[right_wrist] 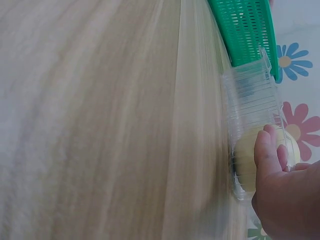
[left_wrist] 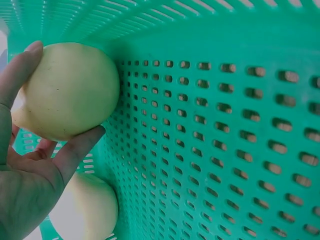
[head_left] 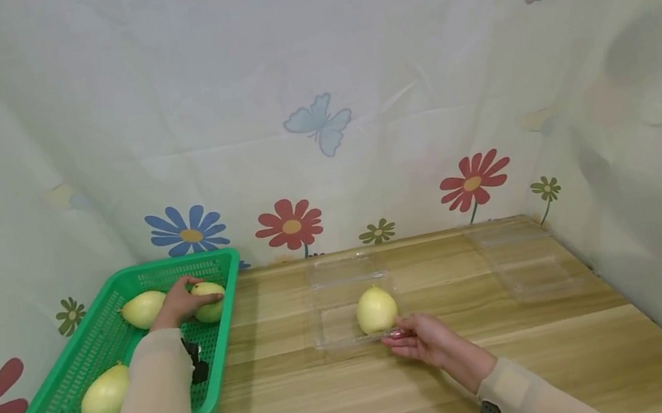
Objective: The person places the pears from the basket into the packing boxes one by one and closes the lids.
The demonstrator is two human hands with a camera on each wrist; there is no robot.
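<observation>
In the green basket (head_left: 229, 321), my left hand (head_left: 181, 302) grips a pale yellow melon (head_left: 210, 303) at the far right corner. The left wrist view shows the thumb and fingers spread round this melon (left_wrist: 75, 92), close to the perforated wall. A second melon (left_wrist: 87, 207) lies below it there. On the table, a clear plastic box (head_left: 341, 340) stands with its lid laid back and one melon (head_left: 376, 309) in its near right part. My right hand (head_left: 422, 341) pinches the near rim of this box, beside the melon.
Two more melons, one at the back (head_left: 144, 310) and one at the front left (head_left: 105, 399), lie in the basket. Another clear plastic box (head_left: 540, 275) sits on the right of the wooden table (head_left: 335, 406). A flowered curtain (head_left: 219, 145) hangs behind.
</observation>
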